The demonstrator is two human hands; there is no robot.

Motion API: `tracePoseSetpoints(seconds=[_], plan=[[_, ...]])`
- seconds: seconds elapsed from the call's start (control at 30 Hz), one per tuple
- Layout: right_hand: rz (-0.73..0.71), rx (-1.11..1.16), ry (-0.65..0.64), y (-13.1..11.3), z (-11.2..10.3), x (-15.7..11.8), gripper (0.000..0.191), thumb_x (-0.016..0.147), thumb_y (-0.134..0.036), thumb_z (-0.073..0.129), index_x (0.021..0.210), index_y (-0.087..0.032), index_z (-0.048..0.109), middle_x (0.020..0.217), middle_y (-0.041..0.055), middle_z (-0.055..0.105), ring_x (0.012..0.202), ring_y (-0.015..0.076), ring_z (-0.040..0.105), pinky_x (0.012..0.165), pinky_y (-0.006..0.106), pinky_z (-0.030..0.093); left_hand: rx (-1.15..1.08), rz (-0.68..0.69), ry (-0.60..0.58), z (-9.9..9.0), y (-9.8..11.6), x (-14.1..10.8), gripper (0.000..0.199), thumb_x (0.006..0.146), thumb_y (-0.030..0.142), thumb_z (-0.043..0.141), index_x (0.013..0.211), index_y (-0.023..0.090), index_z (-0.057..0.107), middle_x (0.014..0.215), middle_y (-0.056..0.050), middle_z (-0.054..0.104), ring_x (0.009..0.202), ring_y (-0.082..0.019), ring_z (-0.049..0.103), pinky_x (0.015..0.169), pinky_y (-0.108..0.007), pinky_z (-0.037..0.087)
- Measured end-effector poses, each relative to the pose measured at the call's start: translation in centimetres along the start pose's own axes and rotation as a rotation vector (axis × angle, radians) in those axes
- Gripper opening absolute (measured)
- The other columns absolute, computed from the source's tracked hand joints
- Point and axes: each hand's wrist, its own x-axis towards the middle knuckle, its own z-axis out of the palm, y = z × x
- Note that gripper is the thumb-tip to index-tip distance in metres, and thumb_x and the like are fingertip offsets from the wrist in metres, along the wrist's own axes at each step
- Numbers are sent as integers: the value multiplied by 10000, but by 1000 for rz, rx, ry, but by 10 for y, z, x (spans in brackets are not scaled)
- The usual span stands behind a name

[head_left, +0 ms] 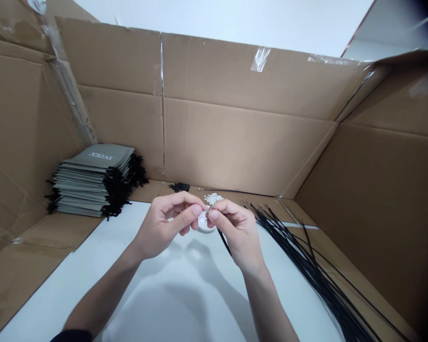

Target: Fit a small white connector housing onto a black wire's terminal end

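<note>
Over the middle of the white work surface, my two hands meet fingertip to fingertip. My right hand (pixel 240 232) is closed, pinching a thin black cable (pixel 224 243) near its end; the cable hangs down behind the palm. Thumb and index finger of my left hand (pixel 169 218) are pressed together at the cable's tip, and what lies between them is too small to make out. Just behind the fingers sits a round white object (pixel 204 224), partly covered. Beyond it lies a small pile of white pieces (pixel 214 198).
On the left stands a stack of grey printed sheets or pouches (pixel 82 185) with black fringe-like ends. Small black pieces (pixel 179 187) lie at the back. A bundle of black cables (pixel 299 256) with bare tips runs along the right. Cardboard walls (pixel 235 137) enclose the surface.
</note>
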Motion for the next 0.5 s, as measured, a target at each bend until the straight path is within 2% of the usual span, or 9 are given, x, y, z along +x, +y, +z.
tracePoseSetpoints(seconds=[0.3,0.5], plan=[[54,57,17,9,1,1,256,944,-392,735,799,-187,685,716,-9,628,696,103,552,679,220,437,-28,-84,13,1,4,4,188,882,336,734,768,186,733,632,33,669,536,-28,542,511,-82,437],[-152,-127,179,8,11,0,211,941,-285,706,776,-180,628,697,-14,590,639,97,507,610,212,428,162,-64,158,5,6,5,203,813,325,704,676,176,687,535,65,531,500,-18,427,480,-95,339]])
